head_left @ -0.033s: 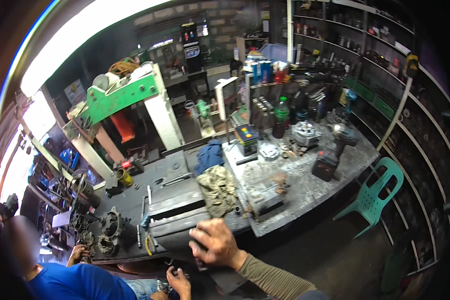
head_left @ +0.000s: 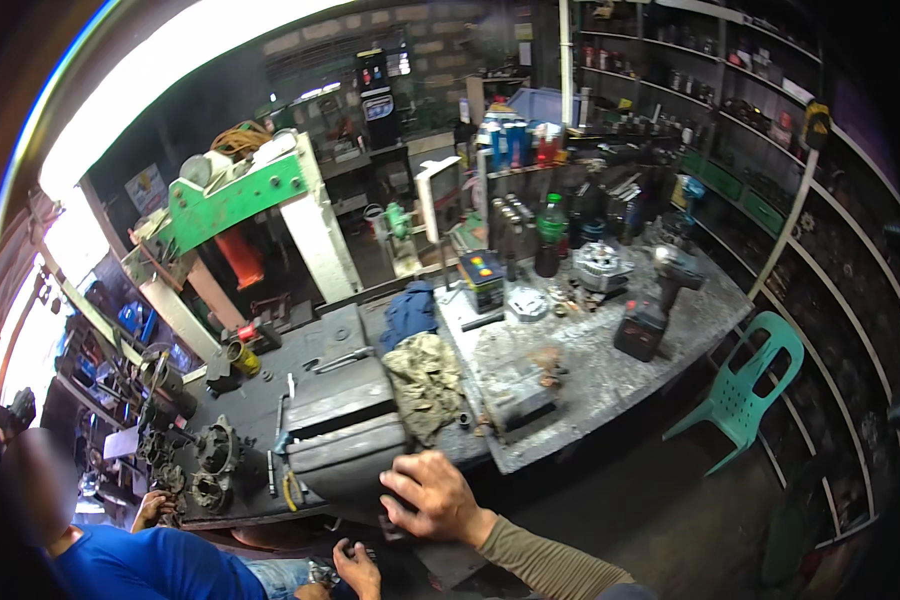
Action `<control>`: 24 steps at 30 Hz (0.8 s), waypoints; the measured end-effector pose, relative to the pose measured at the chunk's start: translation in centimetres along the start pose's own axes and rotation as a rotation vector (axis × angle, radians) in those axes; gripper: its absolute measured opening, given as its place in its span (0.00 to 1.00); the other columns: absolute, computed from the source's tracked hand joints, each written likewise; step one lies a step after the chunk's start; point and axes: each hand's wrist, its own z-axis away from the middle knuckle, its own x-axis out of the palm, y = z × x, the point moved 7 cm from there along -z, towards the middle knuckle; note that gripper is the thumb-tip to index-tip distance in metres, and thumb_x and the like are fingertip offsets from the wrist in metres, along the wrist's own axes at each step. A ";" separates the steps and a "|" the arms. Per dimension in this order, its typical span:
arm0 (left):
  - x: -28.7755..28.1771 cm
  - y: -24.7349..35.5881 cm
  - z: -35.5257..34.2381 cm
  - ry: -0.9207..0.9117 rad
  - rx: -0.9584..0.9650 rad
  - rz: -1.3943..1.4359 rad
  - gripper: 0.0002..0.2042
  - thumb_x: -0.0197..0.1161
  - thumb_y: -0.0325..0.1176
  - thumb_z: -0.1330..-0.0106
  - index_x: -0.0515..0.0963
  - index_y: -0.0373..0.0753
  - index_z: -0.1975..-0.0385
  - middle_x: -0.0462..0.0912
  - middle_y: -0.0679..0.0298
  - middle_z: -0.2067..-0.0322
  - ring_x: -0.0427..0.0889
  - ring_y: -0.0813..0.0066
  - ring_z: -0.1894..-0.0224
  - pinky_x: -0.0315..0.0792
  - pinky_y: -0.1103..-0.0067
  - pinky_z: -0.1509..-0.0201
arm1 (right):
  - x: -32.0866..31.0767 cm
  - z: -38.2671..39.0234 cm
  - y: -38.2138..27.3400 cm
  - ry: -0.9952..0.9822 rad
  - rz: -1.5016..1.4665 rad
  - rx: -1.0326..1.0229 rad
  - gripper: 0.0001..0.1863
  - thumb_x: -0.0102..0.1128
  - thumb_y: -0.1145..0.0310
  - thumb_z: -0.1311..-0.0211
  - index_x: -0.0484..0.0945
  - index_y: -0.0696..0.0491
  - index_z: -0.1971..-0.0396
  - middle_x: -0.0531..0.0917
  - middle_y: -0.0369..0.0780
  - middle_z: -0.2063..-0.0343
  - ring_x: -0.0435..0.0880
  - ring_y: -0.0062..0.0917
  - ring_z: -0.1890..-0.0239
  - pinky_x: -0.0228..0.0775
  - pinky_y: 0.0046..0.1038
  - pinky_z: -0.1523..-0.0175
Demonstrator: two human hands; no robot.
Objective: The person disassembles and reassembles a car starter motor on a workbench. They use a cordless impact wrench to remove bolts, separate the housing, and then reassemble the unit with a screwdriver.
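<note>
My right hand (head_left: 435,498), in an olive sleeve, is held at the near end of a large grey bench vise (head_left: 340,455), fingers curled; what they close round is hidden. A small dark reddish piece shows just below the fingers. Lower, at the bottom edge, my left hand (head_left: 356,570) has bent fingers, with a dark gap between thumb and fingers; I cannot make out anything in it. A short metal rod end (head_left: 336,525) sticks out between the vise and that hand. The vise jaws stand apart. A khaki rag (head_left: 425,385) lies beside them.
A person in a blue shirt (head_left: 160,565) is close at left, one hand by greasy housings (head_left: 215,450). On the metal-topped table (head_left: 610,395) are a cordless impact wrench (head_left: 655,305), a battery (head_left: 482,280) and an alternator (head_left: 600,265). A green plastic chair (head_left: 745,395) stands right.
The whole scene has shifted slightly left in the view. My right hand keeps nearly the same place and curled pose; my left hand has barely moved.
</note>
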 end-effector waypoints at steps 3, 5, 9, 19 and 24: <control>1.1 -1.0 5.4 0.024 -0.009 -0.095 0.15 0.71 0.31 0.37 0.81 0.29 0.55 0.86 0.52 0.64 0.85 0.62 0.61 0.78 0.70 0.51 | -3.1 13.4 5.5 -0.323 -0.015 0.208 0.19 0.69 0.58 0.36 0.82 0.54 0.51 0.82 0.44 0.54 0.83 0.39 0.53 0.75 0.39 0.47; 1.8 -0.2 10.4 0.017 0.099 0.021 0.10 0.68 0.34 0.31 0.81 0.34 0.57 0.86 0.58 0.68 0.84 0.66 0.68 0.80 0.71 0.61 | -6.8 26.5 11.5 -0.534 -0.033 0.597 0.22 0.66 0.53 0.33 0.82 0.55 0.49 0.82 0.45 0.53 0.84 0.43 0.52 0.76 0.43 0.48; 5.5 0.6 16.9 -0.215 0.027 0.020 0.13 0.70 0.35 0.33 0.82 0.33 0.55 0.86 0.55 0.61 0.84 0.63 0.57 0.78 0.70 0.48 | -25.1 58.8 15.2 -0.619 0.272 1.643 0.28 0.66 0.47 0.39 0.85 0.56 0.50 0.86 0.51 0.49 0.84 0.44 0.42 0.77 0.44 0.41; 26.3 2.9 22.1 -0.905 -0.153 -0.295 0.15 0.69 0.40 0.32 0.84 0.33 0.56 0.88 0.53 0.59 0.87 0.59 0.57 0.79 0.67 0.50 | -54.6 85.6 0.0 0.662 0.462 2.292 0.18 0.66 0.56 0.35 0.84 0.54 0.55 0.86 0.46 0.65 0.85 0.35 0.66 0.77 0.38 0.62; 35.5 6.9 25.8 -1.069 0.038 -0.427 0.11 0.69 0.39 0.31 0.86 0.38 0.61 0.89 0.61 0.67 0.86 0.69 0.62 0.80 0.71 0.53 | -47.8 84.4 2.2 0.851 0.099 2.200 0.13 0.66 0.61 0.32 0.82 0.53 0.56 0.85 0.43 0.71 0.83 0.30 0.75 0.76 0.35 0.71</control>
